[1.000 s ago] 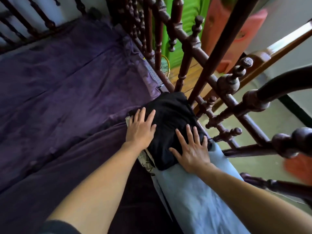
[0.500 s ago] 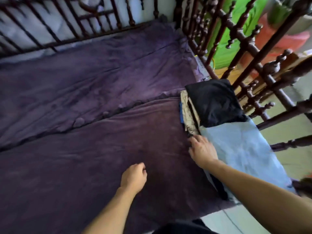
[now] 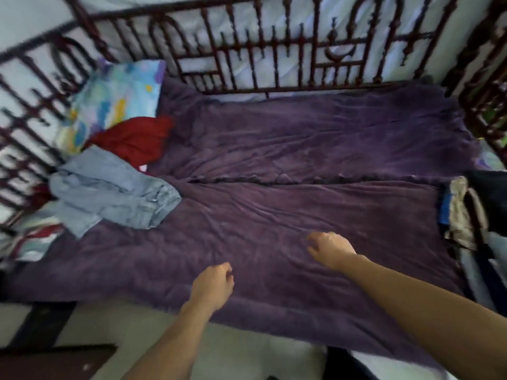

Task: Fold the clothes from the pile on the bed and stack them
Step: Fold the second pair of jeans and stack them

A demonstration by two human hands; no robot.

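1. Bed covered by a dark purple plush blanket (image 3: pixel 274 215): fills the middle of the frame, surface creased, with one long fold line running left to right across its centre.
2. Dark red-brown turned-wood bed railing (image 3: pixel 274 58): runs along the top of the frame and down both side edges. Motion-blurred.
3. Pile of unfolded clothes, left of the frame, lying on the blanket:
   - crumpled light blue denim garment (image 3: pixel 109 196), the nearer piece, spread towards the bed's centre;
   - crumpled dark red cloth garment (image 3: pixel 134 144), just behind the denim and touching it.
4. Pillow with a pale blue, multicoloured print (image 3: pixel 115 97): upper left, leaning against the railing, directly behind the red garment.
5. Stack of folded clothes (image 3: pixel 461 215): far right edge of the frame, well apart from the pile. Folded black garment (image 3: pixel 491 196) on top; beige and bright blue edges show beneath it. Lower layers too blurred to tell apart.
6. Right hand (image 3: pixel 330 249): lower centre-right, over bare blanket, fingers loosely curled downward, holding nothing. Contact with the blanket: cannot tell.
7. Left hand (image 3: pixel 212 286): lower centre, near the bed's front edge, fingers loosely curled in, holding nothing. Neither hand touches any garment.
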